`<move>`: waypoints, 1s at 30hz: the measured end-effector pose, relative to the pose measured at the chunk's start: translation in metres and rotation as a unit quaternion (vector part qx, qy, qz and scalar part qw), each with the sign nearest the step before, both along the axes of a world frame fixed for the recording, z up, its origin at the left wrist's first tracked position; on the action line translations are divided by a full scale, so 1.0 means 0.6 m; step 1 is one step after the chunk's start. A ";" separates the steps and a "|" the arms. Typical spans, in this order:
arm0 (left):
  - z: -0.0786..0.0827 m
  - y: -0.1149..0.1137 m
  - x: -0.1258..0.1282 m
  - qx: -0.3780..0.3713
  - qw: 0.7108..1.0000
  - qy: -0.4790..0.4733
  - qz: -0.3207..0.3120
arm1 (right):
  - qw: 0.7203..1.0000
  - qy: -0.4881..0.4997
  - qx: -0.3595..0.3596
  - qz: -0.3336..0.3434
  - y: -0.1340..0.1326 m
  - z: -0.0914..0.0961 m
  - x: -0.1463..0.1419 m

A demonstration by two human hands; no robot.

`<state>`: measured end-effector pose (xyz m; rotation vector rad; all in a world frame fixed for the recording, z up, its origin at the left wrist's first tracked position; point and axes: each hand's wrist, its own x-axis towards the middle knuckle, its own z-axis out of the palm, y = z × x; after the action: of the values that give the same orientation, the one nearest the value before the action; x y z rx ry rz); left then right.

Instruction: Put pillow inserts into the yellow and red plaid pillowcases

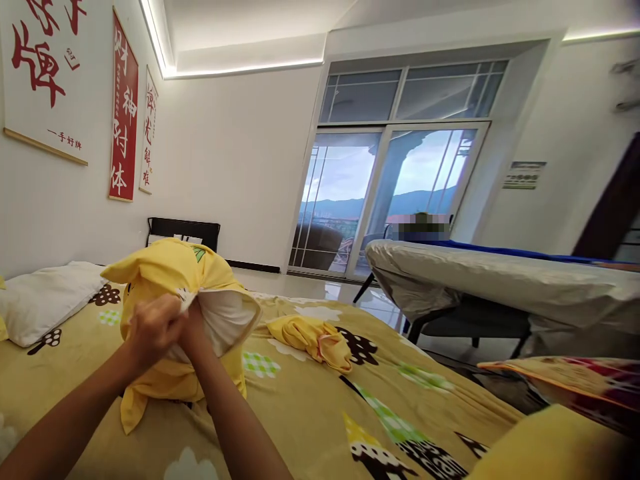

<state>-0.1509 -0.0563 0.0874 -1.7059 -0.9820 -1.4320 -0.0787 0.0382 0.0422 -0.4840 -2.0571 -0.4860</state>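
A yellow pillowcase (pixel 165 263) with a green print stands bunched up on the bed, its mouth turned toward me. White fabric (pixel 227 317) shows inside the opening; whether it is a pillow or the lining I cannot tell. My left hand (pixel 155 328) is closed in a fist on the rim of the opening. Beside it, my right hand (pixel 193 328) reaches into the mouth of the pillowcase, and its fingers are hidden by the cloth and the left hand. To the right lies a crumpled yellow cloth (pixel 313 340).
The bed carries a patterned tan blanket (pixel 300 413). A white pillow (pixel 50 300) lies at left, and something yellow (pixel 555 447) fills the lower right corner. Beyond the bed stand a covered table (pixel 490 270) and a dark chair (pixel 470 320). Behind are sliding glass doors (pixel 385 193).
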 end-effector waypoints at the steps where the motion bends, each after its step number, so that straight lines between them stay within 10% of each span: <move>1: 0.001 0.004 -0.018 -0.005 1.000 -0.020 0.006 | 1.000 -0.011 -0.003 0.006 -0.010 0.004 0.012; 6: -0.001 0.024 -0.106 -0.077 0.982 -0.173 0.029 | 0.983 -0.035 -0.012 0.177 -0.062 0.021 0.145; 10: -0.036 0.020 -0.108 -0.022 0.985 -0.171 0.028 | 0.955 0.251 -0.154 0.046 -0.012 0.052 0.229; 15: -0.052 0.025 -0.067 -0.021 0.994 -0.102 0.009 | 0.926 0.085 -0.368 0.028 0.042 0.055 0.206; 19: 0.016 -0.009 -0.057 -0.040 0.993 -0.111 0.014 | 0.932 0.201 -0.287 -0.092 0.013 0.117 0.181; 24: 0.070 -0.082 -0.098 0.012 0.973 -0.192 0.128 | 0.949 0.241 0.000 -0.203 -0.062 0.253 0.148; 27: 0.003 -0.080 -0.138 -0.167 0.949 -0.167 0.208 | 0.985 0.074 0.006 -0.157 -0.079 0.257 0.109; 30: -0.112 -0.064 -0.171 -0.378 0.884 -0.144 0.233 | 0.990 -0.082 -0.077 -0.089 -0.061 0.185 0.077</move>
<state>-0.2533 -0.0949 0.0201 -1.5806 -2.1665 -1.0430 -0.0325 0.0017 0.1532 -0.7469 -2.2312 -0.4879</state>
